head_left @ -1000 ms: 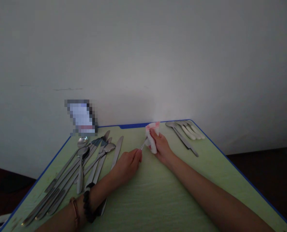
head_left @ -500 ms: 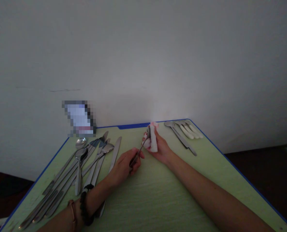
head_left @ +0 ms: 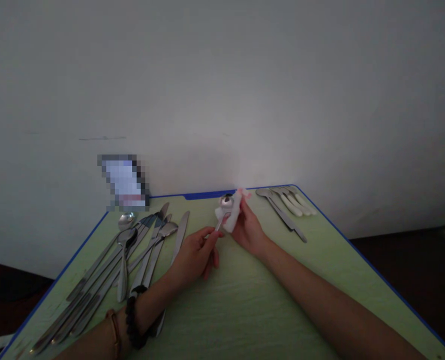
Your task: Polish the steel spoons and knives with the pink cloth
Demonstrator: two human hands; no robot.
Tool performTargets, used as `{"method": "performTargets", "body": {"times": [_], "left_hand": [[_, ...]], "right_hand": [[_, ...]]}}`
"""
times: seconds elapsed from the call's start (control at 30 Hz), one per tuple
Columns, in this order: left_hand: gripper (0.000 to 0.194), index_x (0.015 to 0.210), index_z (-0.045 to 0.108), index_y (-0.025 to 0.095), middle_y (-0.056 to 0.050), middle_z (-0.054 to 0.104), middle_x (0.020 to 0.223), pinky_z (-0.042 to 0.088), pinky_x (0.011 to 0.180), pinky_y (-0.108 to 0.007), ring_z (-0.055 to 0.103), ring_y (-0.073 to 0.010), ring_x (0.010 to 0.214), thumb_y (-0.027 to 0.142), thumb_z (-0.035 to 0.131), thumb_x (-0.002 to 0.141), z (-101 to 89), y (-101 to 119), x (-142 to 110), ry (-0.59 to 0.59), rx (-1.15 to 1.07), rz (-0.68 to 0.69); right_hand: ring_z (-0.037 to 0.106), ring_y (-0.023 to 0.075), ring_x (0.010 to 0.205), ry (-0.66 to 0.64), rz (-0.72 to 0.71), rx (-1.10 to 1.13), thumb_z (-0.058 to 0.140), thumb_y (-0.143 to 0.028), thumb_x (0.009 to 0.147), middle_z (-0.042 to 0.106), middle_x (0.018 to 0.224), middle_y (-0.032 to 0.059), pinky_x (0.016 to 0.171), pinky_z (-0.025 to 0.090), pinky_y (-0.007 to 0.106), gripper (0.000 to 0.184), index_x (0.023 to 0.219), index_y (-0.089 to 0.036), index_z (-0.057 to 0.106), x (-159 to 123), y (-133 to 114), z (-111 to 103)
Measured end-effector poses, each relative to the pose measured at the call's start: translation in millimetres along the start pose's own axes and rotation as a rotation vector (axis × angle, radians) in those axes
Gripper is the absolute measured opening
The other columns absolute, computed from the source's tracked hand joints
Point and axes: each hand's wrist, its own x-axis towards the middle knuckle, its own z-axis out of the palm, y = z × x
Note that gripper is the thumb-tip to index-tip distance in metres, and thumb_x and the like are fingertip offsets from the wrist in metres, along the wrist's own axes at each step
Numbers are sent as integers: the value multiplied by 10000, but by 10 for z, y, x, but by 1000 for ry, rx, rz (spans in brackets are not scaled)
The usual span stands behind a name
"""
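My left hand (head_left: 198, 252) pinches the handle of a small metal spoon (head_left: 224, 205), whose bowl points up and away near the table's far edge. My right hand (head_left: 249, 227) is closed on a white and pink cloth (head_left: 233, 215) pressed against the spoon just below its bowl. Both hands are above the middle of a pale green table (head_left: 245, 300) with a blue rim.
Several knives and spoons (head_left: 132, 255) lie in a spread at the left of the table. A smaller group of cutlery (head_left: 288, 205), some with white handles, lies at the far right corner. A blurred object (head_left: 124, 182) stands against the white wall.
The spoon's bowl has come out of the cloth and now shows above it. My left hand turned the handle and my right hand shifted the cloth slightly lower along the spoon.
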Motion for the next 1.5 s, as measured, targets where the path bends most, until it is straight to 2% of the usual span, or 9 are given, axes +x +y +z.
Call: {"method": "performTargets", "body": {"times": [0.1,0.2,0.37,0.47,0.67,1.03,1.23,1.4,1.5], "left_hand": [[413,1039,543,161,60,586,497,313,319,-182,446,-84,282,491,349,884,5,-13,-13,-45,116,7],[381,1012,550,166,68,562,474,346,341,-190,463,-95,291,469,351,892,2,-21,-32,-41,228,41],[334,892,533,185,88,466,415,331,357,-200,452,-109,290,443,322,906,-1,4,-53,-28,324,56],[297,807,513,195,86,428,388,333,410,-207,448,-115,327,409,332,906,7,33,-57,-2,394,87],[278,785,507,202,82,429,385,337,471,-219,457,-123,378,399,351,905,19,49,-63,2,391,118],[278,805,514,190,85,423,404,339,476,-215,434,-113,389,396,356,905,7,-1,-15,-14,259,143],[294,785,511,194,87,422,401,325,446,-211,419,-109,371,427,367,891,22,28,-16,0,231,97],[297,770,509,197,88,423,398,332,449,-207,420,-108,373,420,355,889,15,14,-13,-21,221,91],[314,785,519,195,85,417,395,343,468,-215,417,-114,374,416,329,901,5,6,-14,-22,229,115]], "right_hand": [[544,124,627,43,-75,-197,738,-528,606,646,707,-9,601,439,244,383,769,-194,643,15,87,-31],[513,114,599,69,-158,-384,765,-477,578,631,675,-8,581,413,237,383,775,-169,653,12,115,-67],[467,104,542,112,-257,-647,703,-488,646,590,592,-8,534,369,231,347,687,-146,654,-3,31,-99],[483,120,537,114,-332,-762,625,-548,704,578,554,3,527,377,238,406,648,-148,659,-6,-12,-105],[512,124,526,137,-280,-671,535,-643,734,608,568,27,520,401,236,531,716,-134,688,-32,-16,-66],[492,106,516,136,-127,-391,662,-569,661,594,566,-7,524,376,237,419,684,-151,644,-134,192,40],[556,139,581,127,-213,-414,643,-573,674,631,617,8,577,420,260,436,789,-153,659,-27,117,-30],[520,139,541,214,-311,-574,662,-568,649,593,545,0,512,381,254,424,716,-150,651,45,51,-146],[505,129,533,209,-311,-590,644,-567,670,594,554,3,510,377,252,416,704,-152,652,-20,42,-95]]}}
